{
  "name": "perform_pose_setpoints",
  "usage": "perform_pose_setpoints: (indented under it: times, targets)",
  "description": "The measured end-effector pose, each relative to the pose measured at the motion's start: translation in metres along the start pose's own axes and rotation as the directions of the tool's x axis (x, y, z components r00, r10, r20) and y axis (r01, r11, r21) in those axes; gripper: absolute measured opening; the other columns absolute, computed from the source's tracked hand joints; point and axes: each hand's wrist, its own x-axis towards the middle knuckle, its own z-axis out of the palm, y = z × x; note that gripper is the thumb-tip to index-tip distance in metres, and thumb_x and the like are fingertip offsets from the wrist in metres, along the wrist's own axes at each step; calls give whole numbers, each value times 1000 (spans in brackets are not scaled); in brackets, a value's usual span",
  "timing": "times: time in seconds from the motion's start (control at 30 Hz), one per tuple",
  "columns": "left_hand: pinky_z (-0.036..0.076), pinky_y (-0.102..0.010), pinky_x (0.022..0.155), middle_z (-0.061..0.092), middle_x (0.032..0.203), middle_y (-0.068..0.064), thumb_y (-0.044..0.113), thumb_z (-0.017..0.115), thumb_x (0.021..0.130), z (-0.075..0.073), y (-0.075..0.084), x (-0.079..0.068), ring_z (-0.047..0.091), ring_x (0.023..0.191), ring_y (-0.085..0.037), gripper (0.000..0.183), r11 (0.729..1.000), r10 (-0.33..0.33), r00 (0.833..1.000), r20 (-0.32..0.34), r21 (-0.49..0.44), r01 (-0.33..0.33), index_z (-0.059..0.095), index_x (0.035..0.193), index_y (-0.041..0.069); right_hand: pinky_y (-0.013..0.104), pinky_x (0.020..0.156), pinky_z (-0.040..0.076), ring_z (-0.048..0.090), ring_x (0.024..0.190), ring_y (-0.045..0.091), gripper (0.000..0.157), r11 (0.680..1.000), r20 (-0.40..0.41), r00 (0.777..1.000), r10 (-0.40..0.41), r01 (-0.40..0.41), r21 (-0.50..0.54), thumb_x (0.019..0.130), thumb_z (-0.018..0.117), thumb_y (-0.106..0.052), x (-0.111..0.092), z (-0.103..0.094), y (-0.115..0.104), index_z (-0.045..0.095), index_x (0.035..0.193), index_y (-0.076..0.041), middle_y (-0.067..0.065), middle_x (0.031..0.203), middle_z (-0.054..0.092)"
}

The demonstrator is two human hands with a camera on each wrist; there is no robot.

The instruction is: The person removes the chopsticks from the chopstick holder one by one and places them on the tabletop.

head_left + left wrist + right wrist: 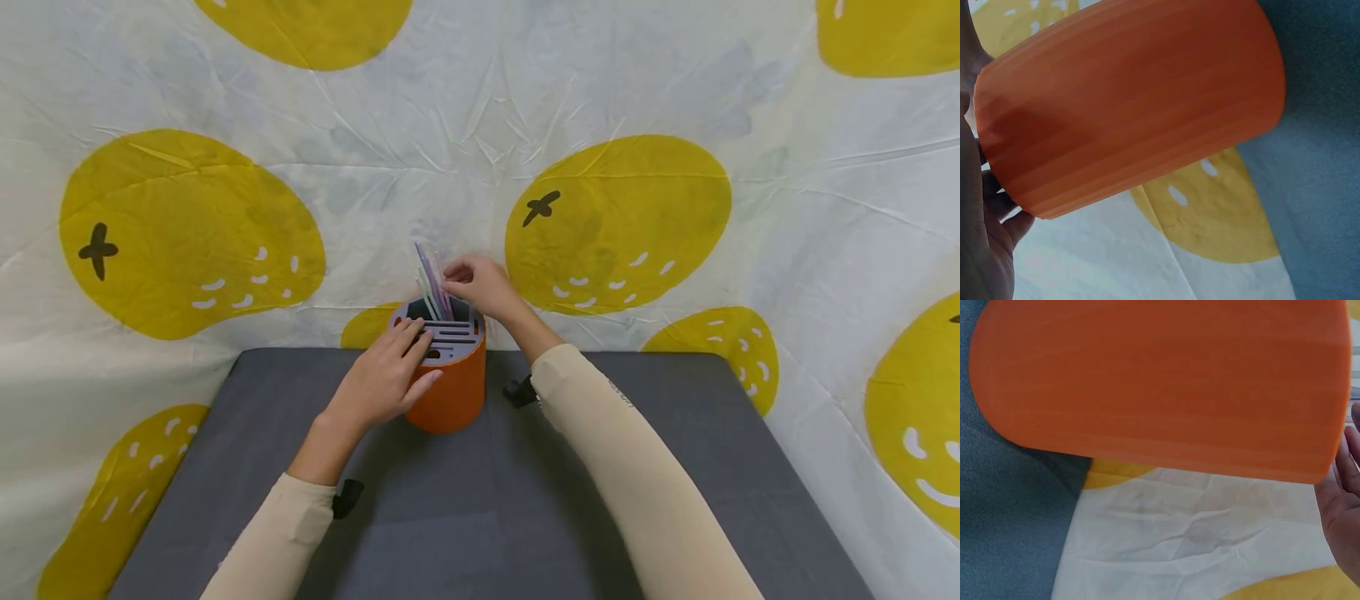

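Note:
An orange round desk organizer (448, 404) with a grey slotted top (453, 352) stands near the table's back edge. Several thin pastel sticks (432, 287), purple, green and pinkish, rise from its rear opening; whether they are straws or pens is unclear. My left hand (384, 373) rests on the top's left side, fingers extended and thumb along the front wall. Behind the rim, my right hand (480, 287) has curled fingers and thumb at the rightmost sticks and appears to pinch one. Both wrist views are mostly filled by the organizer's wall (1135, 94), with fingers at its rim.
The organizer stands on a dark grey table (465, 533). A white cloth (420, 125) with yellow fruit prints hangs right behind the table's back edge and along its sides. A small black wrist device (519, 392) sits beneath my right cuff.

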Motion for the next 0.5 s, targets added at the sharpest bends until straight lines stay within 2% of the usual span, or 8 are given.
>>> perform_pose_setpoints:
  times: [0.13,0.23,0.33,0.5]
  targets:
    - [38,-53,121,48,155,-25,48,51,107,1,-1,-1,47,145,-41,66,999,-6,1000,23,33,5,52,150,-3,40,95,59,69,106,26,24,1000,-33,999,2,-3,-30,99,72,-22,1,4,-1,72,117,-7,10,113,73]
    - [36,-54,122,46,157,-25,42,63,102,0,-1,-2,44,147,-41,69,999,-18,999,45,39,17,48,152,-4,40,93,59,69,102,25,20,999,-57,998,-10,7,-48,99,73,-21,1,7,0,73,112,-7,10,109,73]
    - [35,-54,123,46,157,-26,39,65,101,1,-1,-3,44,147,-42,69,999,-23,999,44,36,22,48,151,-5,39,92,59,68,100,24,16,999,-74,997,-9,5,-53,99,73,-21,2,11,1,73,109,-8,9,106,73]
    - [37,-54,122,49,154,-27,34,66,101,3,-1,-5,46,145,-42,65,999,-10,1000,7,45,10,50,150,-6,39,92,58,68,99,23,14,998,-90,996,-4,-1,-59,99,72,-21,2,15,1,72,106,-10,8,105,73]
